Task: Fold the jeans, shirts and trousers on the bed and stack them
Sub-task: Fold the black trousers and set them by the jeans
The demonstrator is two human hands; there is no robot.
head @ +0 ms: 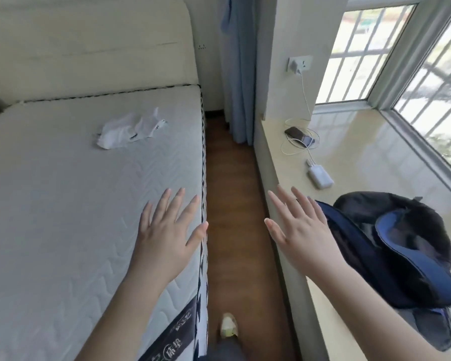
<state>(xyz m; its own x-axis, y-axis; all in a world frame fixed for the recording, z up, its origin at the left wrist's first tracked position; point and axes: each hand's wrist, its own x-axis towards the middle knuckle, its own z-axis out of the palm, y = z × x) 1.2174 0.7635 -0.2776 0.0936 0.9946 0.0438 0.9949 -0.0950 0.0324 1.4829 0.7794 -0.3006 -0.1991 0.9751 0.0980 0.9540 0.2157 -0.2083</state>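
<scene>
Both hands are open and empty — left hand [164, 230] over the bare mattress [63, 191], right hand [301, 227] reaching toward dark clothes [391, 254] heaped on the windowsill [362, 157] at three o'clock, probably to fetch them.

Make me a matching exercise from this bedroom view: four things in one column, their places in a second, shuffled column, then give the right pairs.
Things
1. white crumpled cloth
2. dark blue backpack
3. phone
4. white power bank

Places
A. on the window sill, nearest the wall socket
B. on the mattress
C. on the sill, right beside the right hand
D. on the sill, between the phone and the backpack

Pairs: 1-B, 2-C, 3-A, 4-D
</scene>
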